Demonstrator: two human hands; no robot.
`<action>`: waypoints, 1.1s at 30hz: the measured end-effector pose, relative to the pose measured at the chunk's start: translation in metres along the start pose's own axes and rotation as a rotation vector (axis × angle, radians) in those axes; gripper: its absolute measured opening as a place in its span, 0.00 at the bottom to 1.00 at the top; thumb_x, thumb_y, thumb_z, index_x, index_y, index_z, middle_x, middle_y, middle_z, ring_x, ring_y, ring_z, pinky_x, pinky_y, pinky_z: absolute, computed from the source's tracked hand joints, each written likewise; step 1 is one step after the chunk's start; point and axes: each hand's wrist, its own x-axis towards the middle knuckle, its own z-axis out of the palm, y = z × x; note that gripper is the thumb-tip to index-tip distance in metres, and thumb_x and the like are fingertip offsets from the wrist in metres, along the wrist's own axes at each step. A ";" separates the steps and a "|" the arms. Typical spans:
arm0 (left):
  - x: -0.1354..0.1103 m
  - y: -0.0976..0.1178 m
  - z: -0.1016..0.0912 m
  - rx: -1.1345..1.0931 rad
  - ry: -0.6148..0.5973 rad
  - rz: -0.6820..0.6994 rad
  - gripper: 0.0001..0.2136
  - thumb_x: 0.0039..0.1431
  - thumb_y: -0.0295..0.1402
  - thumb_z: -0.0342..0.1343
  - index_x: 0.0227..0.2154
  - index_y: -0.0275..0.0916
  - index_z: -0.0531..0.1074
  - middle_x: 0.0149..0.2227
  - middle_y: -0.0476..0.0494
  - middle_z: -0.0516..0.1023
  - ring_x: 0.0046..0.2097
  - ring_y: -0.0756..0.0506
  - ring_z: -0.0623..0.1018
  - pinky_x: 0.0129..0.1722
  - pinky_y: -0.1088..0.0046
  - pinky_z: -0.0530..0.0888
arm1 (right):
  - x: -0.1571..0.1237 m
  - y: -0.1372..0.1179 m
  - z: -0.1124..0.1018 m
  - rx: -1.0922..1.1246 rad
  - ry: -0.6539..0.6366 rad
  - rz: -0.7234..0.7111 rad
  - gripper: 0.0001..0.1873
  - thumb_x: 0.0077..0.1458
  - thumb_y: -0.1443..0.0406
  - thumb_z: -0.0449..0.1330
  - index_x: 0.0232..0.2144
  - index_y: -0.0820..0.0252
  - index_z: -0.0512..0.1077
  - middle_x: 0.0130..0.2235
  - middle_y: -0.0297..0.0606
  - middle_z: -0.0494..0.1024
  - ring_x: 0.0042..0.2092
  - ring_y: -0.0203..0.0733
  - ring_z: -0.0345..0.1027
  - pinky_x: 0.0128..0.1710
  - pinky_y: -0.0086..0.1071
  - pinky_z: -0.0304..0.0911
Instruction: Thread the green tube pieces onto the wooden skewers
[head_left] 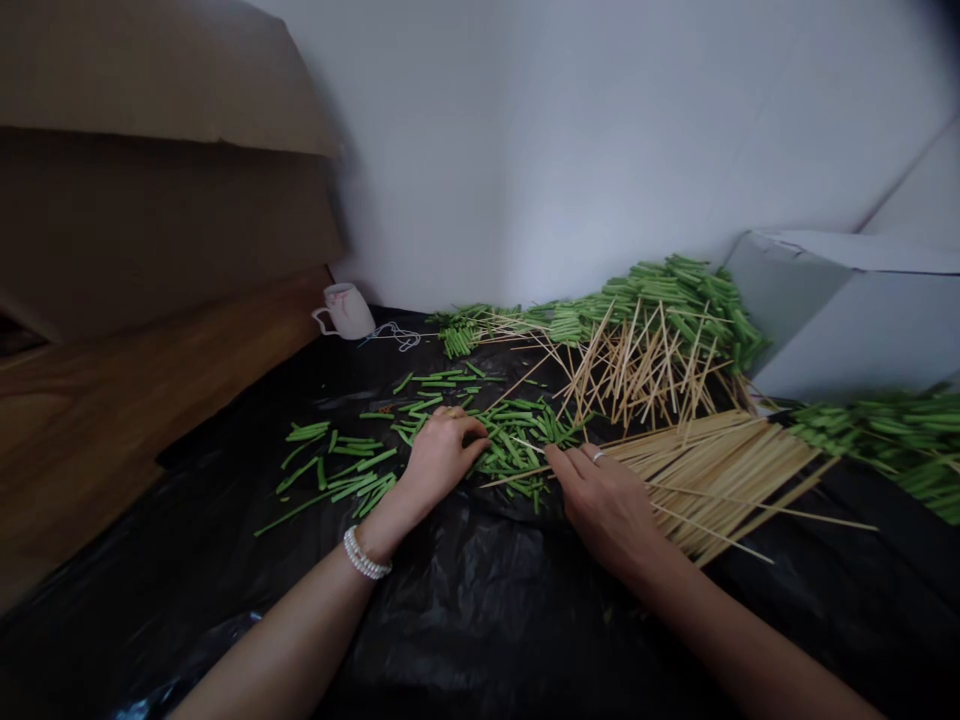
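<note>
- left hand (442,455): fingers curled down onto the loose green tubes (517,435) mid-sheet, can't tell if it's actually pinching any
- right hand (607,500): pretty flat, fingers stretched out, lying on the left end of the bamboo sticks (720,470)
- black sheet (480,590): bare on the near side, left edge meets the wooden floor (112,420)

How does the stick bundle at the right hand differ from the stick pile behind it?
The bundle at the right hand lies neat, its sticks nearly parallel, while the pile behind is crisscrossed and fanned out. The bundle's sticks look bare, but the pile's far ends carry green sleeves. Both are thin, pale sticks lying on the black sheet.
</note>
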 end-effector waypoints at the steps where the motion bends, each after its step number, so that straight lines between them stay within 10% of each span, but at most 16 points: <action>1: 0.000 0.000 0.000 -0.010 -0.007 0.013 0.04 0.56 0.34 0.59 0.31 0.42 0.77 0.33 0.44 0.75 0.40 0.42 0.73 0.44 0.65 0.68 | 0.000 0.000 0.000 -0.006 0.001 0.001 0.17 0.56 0.75 0.51 0.46 0.62 0.70 0.32 0.38 0.75 0.34 0.41 0.64 0.32 0.34 0.53; 7: 0.001 0.003 0.001 -0.155 0.022 0.040 0.03 0.57 0.31 0.56 0.30 0.41 0.74 0.32 0.45 0.77 0.39 0.43 0.74 0.45 0.65 0.69 | -0.002 -0.001 0.003 -0.025 -0.013 0.010 0.20 0.55 0.75 0.50 0.48 0.59 0.70 0.31 0.35 0.75 0.26 0.36 0.63 0.27 0.34 0.48; 19: 0.002 0.017 0.006 -1.466 -0.188 -0.532 0.12 0.41 0.34 0.71 0.31 0.37 0.80 0.31 0.47 0.81 0.31 0.52 0.76 0.38 0.75 0.71 | -0.004 0.001 -0.003 -0.025 0.116 -0.025 0.24 0.56 0.75 0.49 0.54 0.60 0.67 0.29 0.33 0.72 0.26 0.34 0.59 0.27 0.35 0.48; 33: 0.000 0.014 0.005 -1.638 -0.270 -0.535 0.12 0.47 0.31 0.69 0.36 0.36 0.80 0.35 0.44 0.82 0.36 0.52 0.78 0.39 0.78 0.71 | -0.003 0.002 -0.002 -0.003 0.157 -0.023 0.23 0.54 0.75 0.52 0.52 0.62 0.70 0.28 0.32 0.71 0.25 0.34 0.58 0.26 0.35 0.47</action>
